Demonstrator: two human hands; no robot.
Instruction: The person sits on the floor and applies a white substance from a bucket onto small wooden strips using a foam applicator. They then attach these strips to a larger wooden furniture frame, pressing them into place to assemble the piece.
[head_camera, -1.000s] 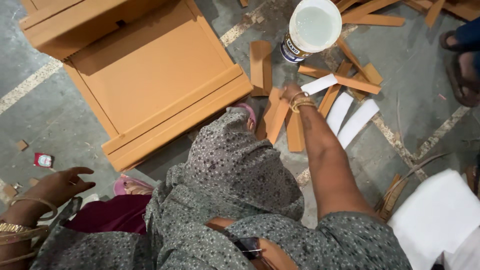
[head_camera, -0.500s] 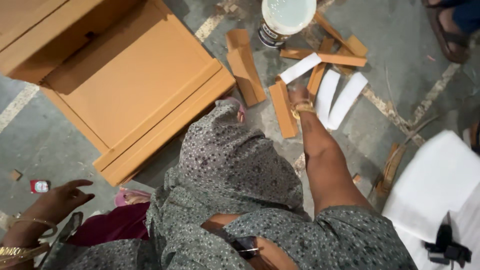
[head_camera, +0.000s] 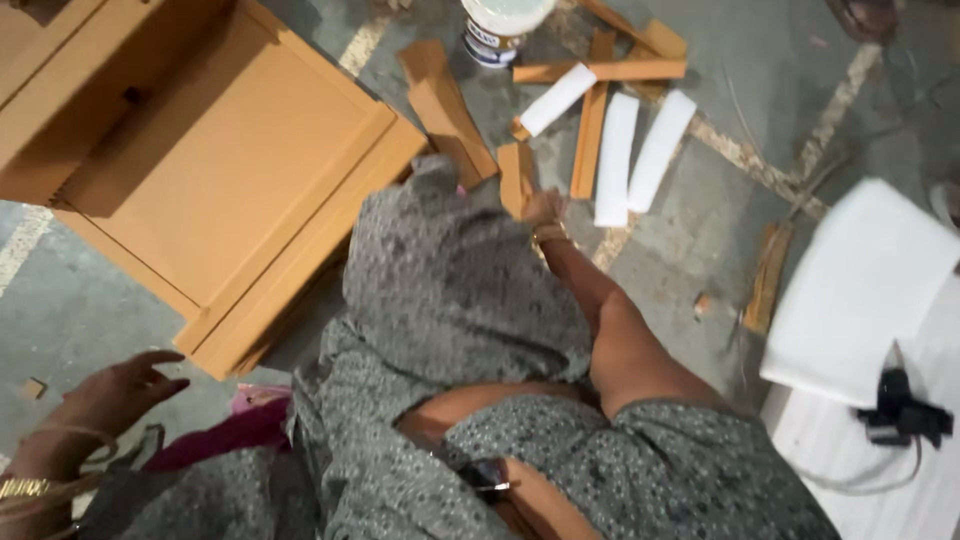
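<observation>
Fingers of my right hand (head_camera: 541, 207) pinch a short brown cardboard strip (head_camera: 516, 178) off the floor (head_camera: 700, 250) to lift it; my left hand (head_camera: 120, 390) hovers open and empty, beside the cardboard box (head_camera: 220, 170).

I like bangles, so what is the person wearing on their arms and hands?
The right hand has a gold-coloured bangle at the wrist, and that arm is bare up to a short grey patterned sleeve. The left hand has gold-coloured bangles and thinner rings round the wrist. No gloves show on either hand.
</observation>
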